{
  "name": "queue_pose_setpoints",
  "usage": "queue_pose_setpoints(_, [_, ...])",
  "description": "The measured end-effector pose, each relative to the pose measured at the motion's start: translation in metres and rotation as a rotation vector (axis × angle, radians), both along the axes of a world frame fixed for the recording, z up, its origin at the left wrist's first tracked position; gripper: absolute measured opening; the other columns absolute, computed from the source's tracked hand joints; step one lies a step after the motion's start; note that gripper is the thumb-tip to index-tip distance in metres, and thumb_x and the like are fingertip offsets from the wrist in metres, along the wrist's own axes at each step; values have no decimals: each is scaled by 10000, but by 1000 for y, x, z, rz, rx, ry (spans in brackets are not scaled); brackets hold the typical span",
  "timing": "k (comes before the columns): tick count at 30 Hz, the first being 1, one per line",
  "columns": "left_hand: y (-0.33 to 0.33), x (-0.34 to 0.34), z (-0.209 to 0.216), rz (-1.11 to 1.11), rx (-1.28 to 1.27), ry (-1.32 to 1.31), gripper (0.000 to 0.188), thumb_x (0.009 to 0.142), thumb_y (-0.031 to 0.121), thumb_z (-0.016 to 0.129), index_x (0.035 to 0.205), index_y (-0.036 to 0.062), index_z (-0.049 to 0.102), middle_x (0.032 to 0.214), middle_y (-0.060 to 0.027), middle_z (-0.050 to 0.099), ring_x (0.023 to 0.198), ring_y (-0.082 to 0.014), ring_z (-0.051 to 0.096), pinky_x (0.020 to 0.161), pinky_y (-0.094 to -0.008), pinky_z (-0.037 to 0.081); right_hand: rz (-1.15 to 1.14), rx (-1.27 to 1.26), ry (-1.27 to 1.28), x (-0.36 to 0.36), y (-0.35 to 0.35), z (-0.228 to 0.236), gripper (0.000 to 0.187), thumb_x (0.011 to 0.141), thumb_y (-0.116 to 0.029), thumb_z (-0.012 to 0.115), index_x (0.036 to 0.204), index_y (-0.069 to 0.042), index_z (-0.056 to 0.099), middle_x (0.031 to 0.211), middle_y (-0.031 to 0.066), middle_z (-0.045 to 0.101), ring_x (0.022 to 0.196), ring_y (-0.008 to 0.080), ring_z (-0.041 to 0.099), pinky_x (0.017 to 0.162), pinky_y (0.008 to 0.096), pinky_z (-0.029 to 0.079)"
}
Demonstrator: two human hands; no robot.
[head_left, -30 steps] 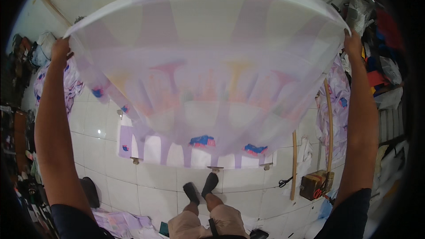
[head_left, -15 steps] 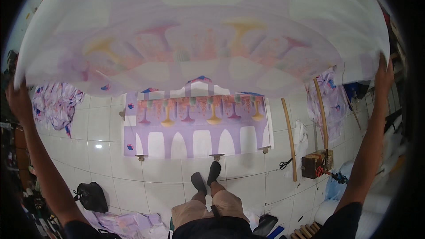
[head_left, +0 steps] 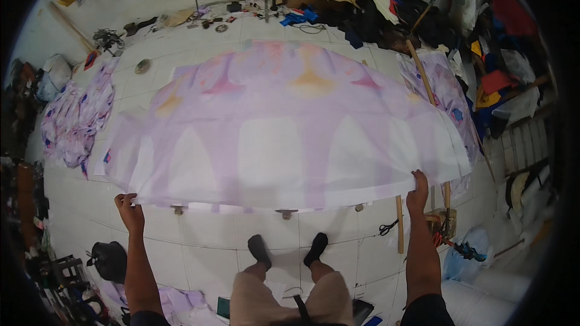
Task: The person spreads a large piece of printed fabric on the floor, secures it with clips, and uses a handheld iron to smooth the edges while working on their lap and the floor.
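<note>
A wide lavender-and-white printed cloth (head_left: 272, 151), with blurred yellow and pink shapes, billows over the tiled floor in front of me. My left hand (head_left: 128, 206) pinches its near left corner. Toward the right end of the same near edge, my right hand (head_left: 417, 190) grips the cloth, drawing creases into it. Most of the similar print lying underneath is hidden. Metal clips (head_left: 287, 214) show just past the near edge, between my hands.
Crumpled printed cloth (head_left: 75, 124) lies at left. Wooden sticks (head_left: 400, 229), black scissors (head_left: 388, 227) and a box-like block (head_left: 441, 223) are at right. A black bag (head_left: 109, 261) sits near my left forearm. Dark cloth (head_left: 362, 18) is heaped at the back right.
Both hands came down and inward from high at the sides, still holding the cloth. The raised cloth dropped over the print on the floor. My feet moved apart.
</note>
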State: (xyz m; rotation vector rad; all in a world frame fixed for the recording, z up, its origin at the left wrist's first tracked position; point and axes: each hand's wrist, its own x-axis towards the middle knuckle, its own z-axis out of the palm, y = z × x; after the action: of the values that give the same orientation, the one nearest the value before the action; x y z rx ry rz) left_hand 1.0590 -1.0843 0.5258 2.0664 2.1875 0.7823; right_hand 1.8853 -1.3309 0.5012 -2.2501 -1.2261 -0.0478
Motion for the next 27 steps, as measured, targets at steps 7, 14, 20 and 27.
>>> queue_pose_setpoints(7, [8, 31, -190, 49, 49, 69, 200, 823, -62, 631, 1001, 28, 618, 1235, -136, 511, 951, -300, 619, 774, -365, 550, 20, -48, -149, 47, 10, -162, 662, 630, 215, 454, 1216, -49, 616, 1390, 187, 522, 1371, 374, 407, 1162, 441, 307])
queue_pose_setpoints(14, [24, 32, -361, -7, 78, -19, 230, 779, -87, 644, 970, 22, 577, 1083, -137, 540, 966, -305, 586, 815, -366, 517, 36, -47, -157, 48, 32, -338, 676, 646, 223, 462, 1238, -69, 608, 1415, 187, 498, 1381, 385, 382, 1168, 456, 294])
queue_pose_setpoints(20, [38, 21, -465, -3, 66, 39, 378, 738, -38, 746, 1053, 28, 548, 1128, -182, 510, 1076, -387, 520, 947, -443, 439, 88, -67, -144, 60, 51, -458, 634, 683, 201, 514, 1250, -67, 603, 1409, 195, 499, 1368, 392, 394, 1156, 465, 314])
queue_pose_setpoints(27, [26, 2, -554, -48, 39, 14, 299, 773, -69, 659, 1048, -10, 561, 1138, -202, 513, 1097, -390, 529, 961, -438, 443, 175, -87, -232, 48, 49, -516, 540, 703, 135, 576, 1201, -59, 651, 1289, 208, 601, 1257, 389, 518, 1089, 473, 395])
